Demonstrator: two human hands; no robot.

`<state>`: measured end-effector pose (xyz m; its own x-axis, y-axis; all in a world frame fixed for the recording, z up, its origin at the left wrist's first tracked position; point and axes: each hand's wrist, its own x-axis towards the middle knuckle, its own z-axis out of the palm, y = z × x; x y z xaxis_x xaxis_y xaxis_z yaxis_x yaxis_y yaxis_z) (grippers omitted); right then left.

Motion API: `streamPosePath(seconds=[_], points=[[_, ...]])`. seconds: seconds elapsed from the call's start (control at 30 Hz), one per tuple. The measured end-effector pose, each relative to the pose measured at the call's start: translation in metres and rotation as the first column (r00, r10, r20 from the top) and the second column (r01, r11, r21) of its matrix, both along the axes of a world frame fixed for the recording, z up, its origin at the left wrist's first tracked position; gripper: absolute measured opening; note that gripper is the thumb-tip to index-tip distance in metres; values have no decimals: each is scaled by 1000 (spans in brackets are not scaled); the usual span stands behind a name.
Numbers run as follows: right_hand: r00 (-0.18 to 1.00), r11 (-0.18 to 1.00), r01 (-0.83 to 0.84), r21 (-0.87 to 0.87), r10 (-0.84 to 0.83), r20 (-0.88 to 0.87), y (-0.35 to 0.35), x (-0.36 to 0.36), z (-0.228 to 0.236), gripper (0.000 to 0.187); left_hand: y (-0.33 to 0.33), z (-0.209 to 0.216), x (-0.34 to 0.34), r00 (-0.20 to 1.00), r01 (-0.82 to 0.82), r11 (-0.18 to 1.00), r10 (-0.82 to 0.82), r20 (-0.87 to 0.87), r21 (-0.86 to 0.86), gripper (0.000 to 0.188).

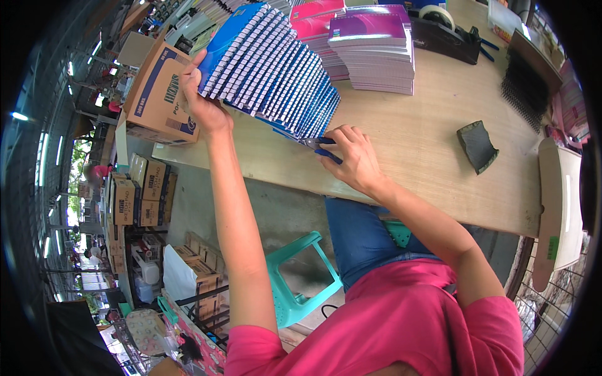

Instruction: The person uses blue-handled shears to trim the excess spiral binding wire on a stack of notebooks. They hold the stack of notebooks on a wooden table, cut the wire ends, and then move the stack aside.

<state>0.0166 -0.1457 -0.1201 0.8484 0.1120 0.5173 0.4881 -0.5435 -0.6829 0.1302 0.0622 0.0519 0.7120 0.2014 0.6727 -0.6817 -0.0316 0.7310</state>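
Dark lettering on large brown carton (150,94), smaller stacked cartons (125,200); small mark on purple notebook (371,27).

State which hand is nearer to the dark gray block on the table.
Right. The right hand, holding the pliers, is left of the dark gray block; the left hand, at the blue spiral notebooks, is much farther left of it.

Left arm (236,207): bare, nearly straight, extended forward. Left hand (208,103): raised, fingers bent in a hold. Right arm (427,222): bare, elbow bent, forearm angled inward. Right hand (354,156): back uppermost, fingers curled in a grip.
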Motion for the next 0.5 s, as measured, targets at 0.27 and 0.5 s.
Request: streamPosePath(seconds=[0.27, 0.5], points=[[389, 798, -22, 602, 562, -730, -17, 29, 49, 35, 5, -1, 1, 1000, 11, 1000, -11, 12, 5, 48], [994, 995, -32, -96, 22, -110, -7, -6, 17, 44, 6, 0, 1, 1000, 21, 1000, -21, 3, -3, 46]])
